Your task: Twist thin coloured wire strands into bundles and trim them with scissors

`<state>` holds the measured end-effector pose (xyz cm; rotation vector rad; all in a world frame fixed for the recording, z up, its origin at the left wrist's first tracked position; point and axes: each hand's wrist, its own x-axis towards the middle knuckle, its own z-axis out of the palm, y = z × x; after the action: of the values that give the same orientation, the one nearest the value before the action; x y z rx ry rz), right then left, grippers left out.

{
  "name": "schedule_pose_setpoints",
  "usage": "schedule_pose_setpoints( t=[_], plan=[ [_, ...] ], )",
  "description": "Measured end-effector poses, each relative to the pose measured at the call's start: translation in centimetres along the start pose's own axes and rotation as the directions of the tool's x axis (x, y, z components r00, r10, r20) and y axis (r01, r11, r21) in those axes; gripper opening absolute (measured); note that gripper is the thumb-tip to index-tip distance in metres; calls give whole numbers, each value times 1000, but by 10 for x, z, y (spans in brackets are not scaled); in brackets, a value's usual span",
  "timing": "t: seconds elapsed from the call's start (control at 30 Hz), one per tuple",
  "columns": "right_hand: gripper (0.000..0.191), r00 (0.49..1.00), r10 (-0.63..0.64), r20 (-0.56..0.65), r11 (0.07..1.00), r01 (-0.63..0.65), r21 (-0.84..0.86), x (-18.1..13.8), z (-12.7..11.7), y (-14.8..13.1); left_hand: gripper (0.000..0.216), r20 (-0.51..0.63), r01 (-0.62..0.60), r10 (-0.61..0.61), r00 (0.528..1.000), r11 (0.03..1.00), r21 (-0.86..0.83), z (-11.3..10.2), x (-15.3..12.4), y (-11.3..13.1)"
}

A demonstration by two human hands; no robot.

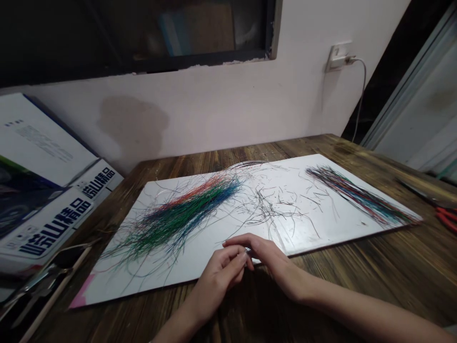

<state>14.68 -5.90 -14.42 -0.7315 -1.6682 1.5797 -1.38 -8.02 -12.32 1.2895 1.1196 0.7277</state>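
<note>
Pinching perhaps a wire (247,248), left hand (218,271) meets right hand (266,256); board (321,228) beneath.

1. Your dark wood table (374,257) carries a white board (339,224), flat across the middle.
2. L side: printed boxes (53,224) w/ metal tools (43,281) in front.
3. R edge: red-handled tool (446,216).
</note>
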Motion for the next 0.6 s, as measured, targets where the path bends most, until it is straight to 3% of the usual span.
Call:
schedule_pose_setpoints(
  t=[0.2,0.4,0.6],
  plan=[
    [41,998,-50,37,999,50,4,-1,2,-1,31,15,-13,13,1000,1000,-4,3,-2,1],
    [31,994,-7,-109,958,38,284,10,-4,14,30,-84,-26,25,996,1000,-13,4,-1,0],
    [17,986,35,-165,975,3,224,16,-5,11,26,-158,-45,47,986,999,13,3,1,2]
  ],
)
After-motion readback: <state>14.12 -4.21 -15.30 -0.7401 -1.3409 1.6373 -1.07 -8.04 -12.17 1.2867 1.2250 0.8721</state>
